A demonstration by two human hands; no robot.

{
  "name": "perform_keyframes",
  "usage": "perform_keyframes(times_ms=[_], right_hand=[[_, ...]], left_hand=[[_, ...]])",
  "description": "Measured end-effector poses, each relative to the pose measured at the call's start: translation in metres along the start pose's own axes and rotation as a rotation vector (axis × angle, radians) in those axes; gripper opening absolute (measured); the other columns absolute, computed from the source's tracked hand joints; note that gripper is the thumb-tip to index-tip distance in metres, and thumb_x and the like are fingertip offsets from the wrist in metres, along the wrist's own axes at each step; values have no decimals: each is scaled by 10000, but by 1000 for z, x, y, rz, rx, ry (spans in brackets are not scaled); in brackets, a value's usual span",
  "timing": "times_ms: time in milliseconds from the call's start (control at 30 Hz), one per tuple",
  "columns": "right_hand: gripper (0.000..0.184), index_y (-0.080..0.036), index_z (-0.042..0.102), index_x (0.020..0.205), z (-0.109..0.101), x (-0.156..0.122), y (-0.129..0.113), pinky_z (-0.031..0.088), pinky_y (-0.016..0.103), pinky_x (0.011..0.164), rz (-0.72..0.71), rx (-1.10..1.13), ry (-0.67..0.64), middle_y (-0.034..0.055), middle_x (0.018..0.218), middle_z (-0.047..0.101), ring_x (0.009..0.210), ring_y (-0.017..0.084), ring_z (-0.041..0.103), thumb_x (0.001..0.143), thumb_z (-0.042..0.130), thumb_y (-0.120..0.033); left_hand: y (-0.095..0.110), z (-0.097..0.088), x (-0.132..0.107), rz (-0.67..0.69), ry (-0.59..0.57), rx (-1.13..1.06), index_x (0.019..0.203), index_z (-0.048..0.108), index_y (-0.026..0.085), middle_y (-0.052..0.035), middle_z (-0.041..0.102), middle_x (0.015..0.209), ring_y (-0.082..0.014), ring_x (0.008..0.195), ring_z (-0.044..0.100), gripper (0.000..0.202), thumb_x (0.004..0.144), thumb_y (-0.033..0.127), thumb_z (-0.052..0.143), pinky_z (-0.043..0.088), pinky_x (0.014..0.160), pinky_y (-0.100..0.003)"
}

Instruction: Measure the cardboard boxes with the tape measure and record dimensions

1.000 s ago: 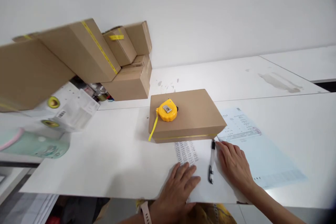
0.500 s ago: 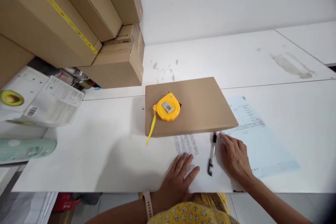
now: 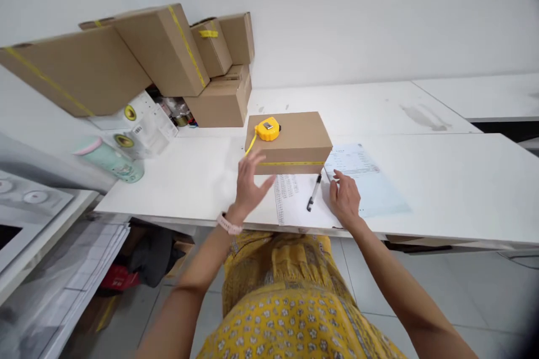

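A flat cardboard box (image 3: 295, 140) with yellow tape lies on the white table (image 3: 442, 179). On its top left sits a yellow tape measure (image 3: 268, 128), its strap hanging over the box's edge. My left hand (image 3: 248, 185) is raised off the table with fingers spread, just in front of the box's left corner, holding nothing. My right hand (image 3: 346, 199) rests flat and open on a white printed sheet (image 3: 295, 205). A black and white pen (image 3: 314, 193) lies on that sheet between my hands. A pale blue form (image 3: 362, 176) lies right of the box.
Several taped cardboard boxes (image 3: 168, 56) are stacked at the back left against the wall. White product cartons (image 3: 141, 129) and a mint green bottle (image 3: 112, 160) on its side lie below them. A lower shelf (image 3: 37, 207) stands at the left.
My left hand has lifted off the printed sheet and moved up toward the box's left corner. My right hand stays on the paper. The view has pulled back from the table.
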State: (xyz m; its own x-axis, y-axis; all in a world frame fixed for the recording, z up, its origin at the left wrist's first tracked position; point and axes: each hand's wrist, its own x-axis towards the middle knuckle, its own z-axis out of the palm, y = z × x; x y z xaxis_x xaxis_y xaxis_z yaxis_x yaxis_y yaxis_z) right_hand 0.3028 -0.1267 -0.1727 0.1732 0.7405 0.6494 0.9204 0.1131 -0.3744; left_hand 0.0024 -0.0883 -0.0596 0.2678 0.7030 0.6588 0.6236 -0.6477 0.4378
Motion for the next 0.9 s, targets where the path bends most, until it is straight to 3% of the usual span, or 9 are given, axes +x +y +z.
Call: perform_keyframes(times_ms=[100, 200, 300, 400, 467, 600, 700, 767, 900], right_hand=[[367, -150, 542, 1331, -4, 1, -2, 510, 442, 887, 22, 81, 127, 170, 1097, 686, 973, 268, 608, 1027, 376, -270], [342, -155, 552, 1306, -15, 12, -11, 537, 444, 862, -5, 136, 199, 191, 1150, 673, 986, 266, 618, 1007, 422, -259], [329, -178, 562, 1297, -33, 33, -26, 558, 435, 820, -28, 190, 262, 179, 1160, 672, 954, 252, 631, 989, 465, -240], [283, -188, 608, 1224, -53, 67, -48, 562, 423, 793, 23, 303, 292, 160, 1117, 683, 917, 238, 634, 989, 469, -263], [256, -199, 655, 1124, -64, 97, -64, 562, 408, 797, 101, 442, 188, 135, 1078, 702, 951, 238, 645, 996, 466, -315], [311, -207, 690, 1097, -70, 166, -96, 581, 365, 811, 386, 914, -262, 90, 1076, 744, 958, 206, 687, 1001, 499, -432], [339, -174, 726, 956, -65, 202, -113, 596, 331, 773, 574, 1178, -591, 95, 920, 759, 805, 176, 694, 999, 540, -454], [304, -169, 725, 837, -61, 214, -120, 590, 294, 737, 597, 1225, -677, 75, 803, 740, 722, 147, 664, 972, 626, -423], [219, -166, 689, 732, -53, 227, -107, 517, 212, 584, 618, 1186, -621, 10, 654, 643, 593, 90, 557, 857, 805, -305]], left_hand=[[-10, -7, 62, -80, 6, -28, 1399, 447, 200, -191, 428, 1566, -343, 1485, 373, 668, 846, 365, 784, 327, 1205, -547], [-23, 5, 105, -222, -98, -91, 1438, 404, 187, -196, 413, 1559, -371, 1486, 352, 865, 718, 313, 865, 317, 1202, -534], [-29, 20, 123, -351, -147, -177, 1391, 445, 172, -191, 507, 1464, -371, 1421, 447, 823, 694, 307, 861, 347, 1178, -517], [-26, 21, 128, -374, -148, -240, 1347, 475, 168, -172, 598, 1325, -326, 1258, 593, 726, 745, 372, 825, 451, 1082, -483], [-17, 14, 132, -361, -205, -344, 1346, 475, 177, -135, 646, 1228, -267, 1112, 665, 654, 822, 459, 748, 526, 973, -430], [7, -2, 147, -393, -418, -768, 1250, 531, 196, -89, 670, 1177, -223, 1011, 683, 484, 896, 517, 604, 559, 786, -326], [17, -7, 161, -429, -472, -830, 1168, 568, 201, -69, 669, 1120, -216, 965, 664, 436, 870, 514, 627, 527, 713, -288], [16, -7, 166, -463, -477, -814, 1138, 580, 200, -60, 668, 1069, -207, 920, 655, 432, 851, 515, 653, 513, 694, -280], [0, -10, 175, -510, -464, -830, 1072, 621, 188, -52, 675, 1003, -189, 854, 644, 439, 798, 521, 703, 491, 629, -249]])
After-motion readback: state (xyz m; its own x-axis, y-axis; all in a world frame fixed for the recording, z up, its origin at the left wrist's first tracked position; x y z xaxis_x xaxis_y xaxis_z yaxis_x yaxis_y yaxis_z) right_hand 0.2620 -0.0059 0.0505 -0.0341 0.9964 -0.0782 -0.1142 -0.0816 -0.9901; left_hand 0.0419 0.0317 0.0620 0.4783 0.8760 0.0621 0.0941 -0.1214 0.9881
